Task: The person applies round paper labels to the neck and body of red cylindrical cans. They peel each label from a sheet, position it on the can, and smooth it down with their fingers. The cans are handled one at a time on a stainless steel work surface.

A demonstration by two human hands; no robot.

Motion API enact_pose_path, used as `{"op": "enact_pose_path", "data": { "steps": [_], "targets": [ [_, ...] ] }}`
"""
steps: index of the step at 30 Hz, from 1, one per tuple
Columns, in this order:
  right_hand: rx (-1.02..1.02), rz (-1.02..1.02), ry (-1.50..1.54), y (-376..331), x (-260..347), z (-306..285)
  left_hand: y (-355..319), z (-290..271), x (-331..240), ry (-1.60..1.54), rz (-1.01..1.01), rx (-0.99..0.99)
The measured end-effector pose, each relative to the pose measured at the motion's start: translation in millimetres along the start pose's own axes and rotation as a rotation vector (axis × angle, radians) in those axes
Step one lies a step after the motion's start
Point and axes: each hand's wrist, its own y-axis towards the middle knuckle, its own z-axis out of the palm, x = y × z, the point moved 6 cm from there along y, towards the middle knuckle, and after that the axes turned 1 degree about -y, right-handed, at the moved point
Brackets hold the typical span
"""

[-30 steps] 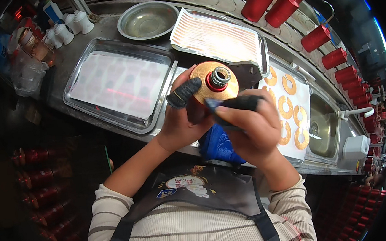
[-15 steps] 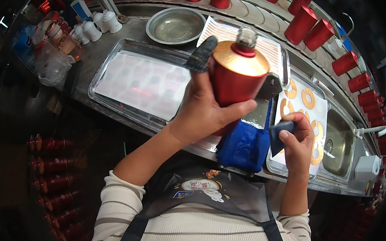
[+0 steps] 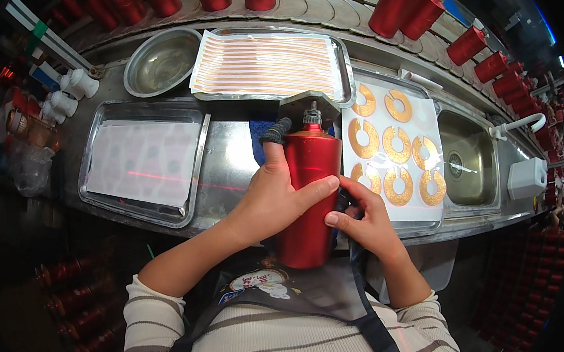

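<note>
Left hand [image 3: 274, 200] wraps the red metal cylinder [image 3: 307, 200], held upright above the surface [image 3: 227, 160] edge. Right hand [image 3: 363, 226] pinches its side, fingers curled. Risk: the smooth cylinder could slip and strike the gold ring sticker sheet [image 3: 394, 156] alongside.

One red cylinder [image 3: 307, 194] sits at centre, held by two hands, left [image 3: 271, 200] and right [image 3: 359, 219]. Nine gold rings [image 3: 392, 146] lie on one white sheet at 3 o'clock. Three steel trays: 9 o'clock [image 3: 96, 195], 12 o'clock [image 3: 342, 63], and one under the rings. One round bowl [image 3: 161, 60] at 11 o'clock. One sink [image 3: 468, 160] at 3 o'clock.
</note>
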Motion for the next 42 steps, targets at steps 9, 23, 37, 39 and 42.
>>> {"op": "enact_pose_path", "data": {
  "steps": [9, 23, 37, 39, 42],
  "targets": [
    [0.015, -0.074, 0.073, 9, -11, 3, 8, -1, 9, 0.186, -0.098, -0.085],
    [-0.083, -0.067, 0.146, 9, -16, -12, -11, -63, 18, -0.038, 0.013, -0.122],
    [-0.21, 0.036, 0.184, 8, -3, -17, -88, -167, 81, 0.612, -0.093, -0.316],
    [-0.222, 0.049, 0.18, 7, -6, -16, -87, -169, 81, 0.607, -0.119, -0.312],
    [-0.24, 0.067, 0.165, 7, -3, -16, -88, -170, 81, 0.584, -0.145, -0.312]
  ]
}}
